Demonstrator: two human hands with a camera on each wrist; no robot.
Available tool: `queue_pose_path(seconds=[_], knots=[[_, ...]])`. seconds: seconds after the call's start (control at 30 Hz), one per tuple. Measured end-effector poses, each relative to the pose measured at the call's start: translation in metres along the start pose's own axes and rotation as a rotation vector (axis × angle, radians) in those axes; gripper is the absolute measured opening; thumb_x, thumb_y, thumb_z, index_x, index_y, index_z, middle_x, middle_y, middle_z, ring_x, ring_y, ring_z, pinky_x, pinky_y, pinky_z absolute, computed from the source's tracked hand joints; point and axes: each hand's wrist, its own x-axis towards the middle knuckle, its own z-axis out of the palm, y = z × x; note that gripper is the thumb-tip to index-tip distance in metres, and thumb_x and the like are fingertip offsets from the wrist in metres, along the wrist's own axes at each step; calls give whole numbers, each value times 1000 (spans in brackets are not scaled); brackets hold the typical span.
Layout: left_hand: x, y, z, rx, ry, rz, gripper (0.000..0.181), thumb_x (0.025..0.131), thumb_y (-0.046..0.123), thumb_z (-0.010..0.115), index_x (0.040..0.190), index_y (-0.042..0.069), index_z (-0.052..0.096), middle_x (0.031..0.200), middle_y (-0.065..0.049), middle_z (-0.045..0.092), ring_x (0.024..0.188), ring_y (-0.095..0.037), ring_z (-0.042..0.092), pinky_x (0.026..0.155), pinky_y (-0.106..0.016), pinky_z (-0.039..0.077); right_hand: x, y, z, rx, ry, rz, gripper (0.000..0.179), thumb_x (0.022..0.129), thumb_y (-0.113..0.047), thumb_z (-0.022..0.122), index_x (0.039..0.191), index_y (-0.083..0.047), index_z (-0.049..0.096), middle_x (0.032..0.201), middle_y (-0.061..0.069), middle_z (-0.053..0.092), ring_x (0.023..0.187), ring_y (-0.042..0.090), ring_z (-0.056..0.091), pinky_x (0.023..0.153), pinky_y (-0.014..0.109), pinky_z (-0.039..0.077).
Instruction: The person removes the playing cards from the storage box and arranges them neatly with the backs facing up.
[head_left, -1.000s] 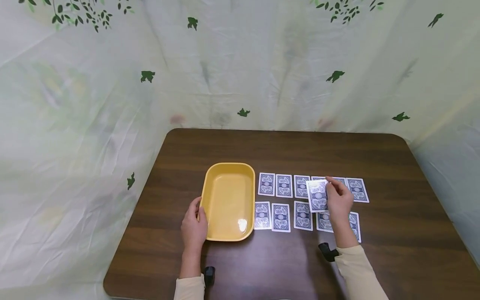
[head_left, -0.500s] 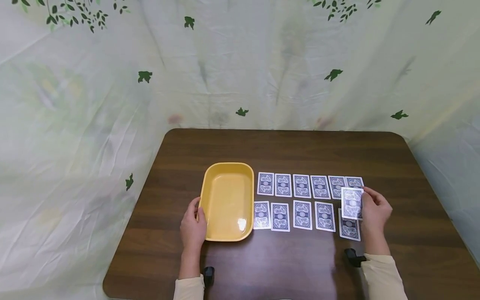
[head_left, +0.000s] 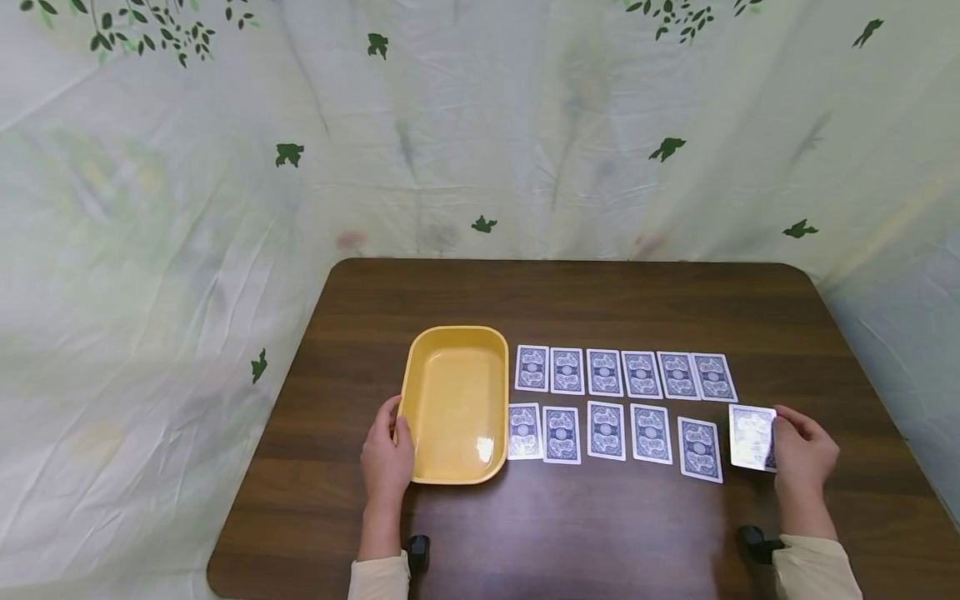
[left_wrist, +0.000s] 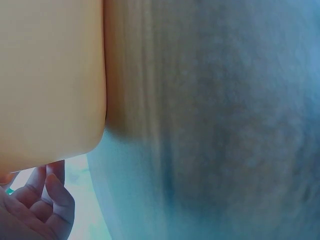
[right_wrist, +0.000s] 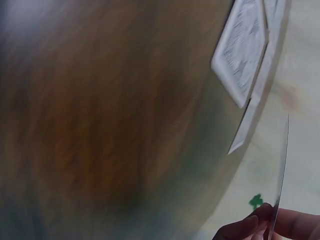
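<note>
At the right end of the near row, my right hand (head_left: 806, 450) pinches a playing card (head_left: 752, 437) by its right edge between thumb and fingers. The card shows its back, bright with glare. In the right wrist view the card (right_wrist: 283, 165) appears edge-on, rising from the fingertips (right_wrist: 295, 223). My left hand (head_left: 387, 454) grips the left side of a yellow tray (head_left: 502, 400), thumb and fingers at its rim. In the left wrist view the curled fingers (left_wrist: 60, 192) reach up to the tray's edge (left_wrist: 95, 142). Nothing lies inside the tray.
Right of the tray, several blue-backed cards lie in two rows, a far row (head_left: 603, 372) and a near row (head_left: 606, 431). The nearest-right card (head_left: 701, 450) sits slightly lower. A brown wooden table (head_left: 570, 304) bears everything. A leaf-patterned curtain (head_left: 480, 125) hangs behind.
My right hand has carried its card rightward, from over the middle of the rows to beyond the last card of the near row. The left hand and tray have stayed put.
</note>
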Motion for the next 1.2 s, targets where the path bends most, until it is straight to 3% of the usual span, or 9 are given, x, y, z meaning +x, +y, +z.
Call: queue_pose_path(seconds=[0.1, 0.33, 0.43, 0.5, 0.63, 0.83, 1.2], knots=[[0, 0, 0, -3, -2, -3, 35, 101, 17, 47, 135, 12, 54, 110, -20, 65, 94, -36, 63, 77, -55, 46, 6, 6, -7, -7, -6, -5, 18, 93, -19, 65, 106, -20, 76, 96, -8, 56, 83, 7, 50, 57, 15, 43], [-1, -2, 0, -4, -10, -15, 35, 102, 18, 47, 136, 12, 54, 113, -19, 64, 96, -36, 62, 78, -54, 47, -52, -46, -4, -235, -46, -7, 21, 96, -19, 56, 108, -21, 73, 96, -7, 55, 82, 6, 47, 59, 20, 40], [-1, -2, 0, -1, -5, -7, 35, 101, 18, 47, 135, 12, 54, 112, -19, 65, 94, -36, 63, 76, -54, 47, -48, -43, -4, -250, -39, 8, 23, 95, -19, 56, 110, -19, 74, 98, -6, 56, 83, 6, 47, 57, 23, 40], [-1, -2, -1, -1, -1, 0, 35, 101, 18, 48, 135, 12, 55, 111, -19, 65, 94, -36, 63, 76, -54, 47, -48, -41, -4, -295, -55, -16, 29, 96, -21, 55, 119, -14, 71, 102, -4, 55, 85, 7, 46, 64, 22, 39], [-1, -2, 0, 3, 6, 13, 35, 101, 17, 48, 134, 12, 55, 110, -19, 65, 93, -36, 63, 75, -55, 47, -50, -40, -4, -372, -90, -55, 29, 96, -20, 54, 116, -6, 69, 95, -5, 55, 83, 9, 46, 65, 22, 38], [-1, -1, 0, 7, 18, 19, 35, 100, 18, 48, 134, 13, 56, 104, -18, 66, 88, -36, 63, 72, -54, 47, -52, -41, -3, -491, -154, -100, 40, 98, -18, 48, 128, 8, 56, 103, 15, 56, 92, 24, 46, 70, 29, 36], [-1, 0, -1, 10, 22, 21, 35, 100, 17, 49, 133, 13, 56, 103, -18, 66, 87, -36, 63, 72, -54, 47, -53, -41, 0, -587, -194, -35, 45, 95, -16, 54, 131, 10, 51, 126, 32, 48, 105, 40, 46, 71, 36, 36]])
